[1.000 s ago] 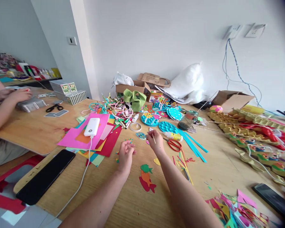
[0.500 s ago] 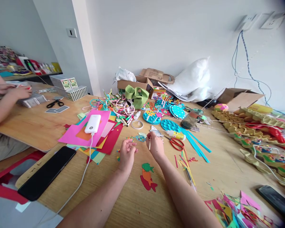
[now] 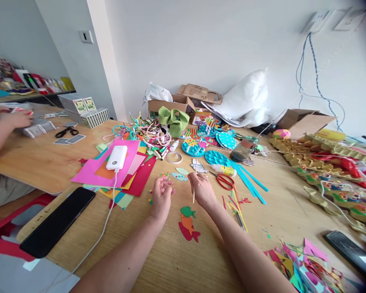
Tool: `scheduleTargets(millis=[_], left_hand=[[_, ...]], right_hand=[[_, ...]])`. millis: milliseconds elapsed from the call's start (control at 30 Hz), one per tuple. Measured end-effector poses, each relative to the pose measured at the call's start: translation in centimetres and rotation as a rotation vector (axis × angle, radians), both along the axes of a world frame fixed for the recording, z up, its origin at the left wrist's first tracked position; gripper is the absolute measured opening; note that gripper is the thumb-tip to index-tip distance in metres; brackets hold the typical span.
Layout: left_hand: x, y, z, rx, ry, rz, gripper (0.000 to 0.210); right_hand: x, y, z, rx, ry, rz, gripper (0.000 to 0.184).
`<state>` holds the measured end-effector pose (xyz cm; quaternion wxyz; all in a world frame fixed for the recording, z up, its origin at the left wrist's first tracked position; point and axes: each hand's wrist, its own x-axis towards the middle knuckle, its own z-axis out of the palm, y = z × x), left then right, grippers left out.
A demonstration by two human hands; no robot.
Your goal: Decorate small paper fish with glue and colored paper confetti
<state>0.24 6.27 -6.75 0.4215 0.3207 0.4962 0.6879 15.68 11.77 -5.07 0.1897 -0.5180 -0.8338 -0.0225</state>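
Note:
My right hand [image 3: 203, 190] is closed in a pinch around a thin white stick [image 3: 194, 195], which stands almost upright. Just left of it, my left hand [image 3: 162, 194] hovers with loosely curled fingers, and nothing shows in them. Beyond the hands lie a blue dotted paper fish [image 3: 179, 177], a pale green paper fish [image 3: 182, 171] and a grey-white paper fish [image 3: 198, 166]. Small coloured paper dots [image 3: 165, 175] lie by my left fingers. Nearer me, a green paper fish [image 3: 187, 211], an orange one [image 3: 187, 222] and a red one [image 3: 192, 235] overlap on the table.
Red-handled scissors [image 3: 225, 182] and a glue bottle [image 3: 224, 170] lie right of my hands. Coloured paper sheets [image 3: 140, 179] and a white power bank [image 3: 117, 158] are at left, near a black phone [image 3: 57, 221]. Paper scraps [image 3: 305, 264] pile at front right. Another person's hands [image 3: 16, 118] handle cards.
The white stick now shows longer above and below my right fingers. The blue and pale green fish are less covered. My view has shifted slightly.

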Motion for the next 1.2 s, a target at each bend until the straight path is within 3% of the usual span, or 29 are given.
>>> scheduleTargets(millis=[133, 333, 533, 767, 967, 1200], left_hand=[[0.0, 0.1, -0.2, 0.012, 0.002, 0.000, 0.028], [0.0, 0.1, -0.5, 0.017, 0.011, 0.002, 0.026], [0.0, 0.1, -0.5, 0.011, 0.018, -0.008, 0.026], [0.1, -0.1, -0.1, 0.016, 0.017, -0.017, 0.025], [0.2, -0.3, 0.0, 0.025, 0.020, -0.024, 0.024], [0.2, -0.3, 0.1, 0.032, 0.018, -0.028, 0.024]], right_hand=[[0.0, -0.2, -0.2, -0.011, -0.104, 0.090, 0.026], [-0.1, 0.0, -0.2, -0.035, -0.172, 0.107, 0.023], [0.3, 1.4, -0.2, 0.018, -0.112, 0.099, 0.022], [0.0, 4.1, 0.1, -0.090, -0.168, 0.082, 0.021], [-0.8, 5.7, 0.1, -0.089, -0.170, 0.130, 0.022], [-0.2, 5.2, 0.7, -0.032, -0.059, 0.150, 0.018]])
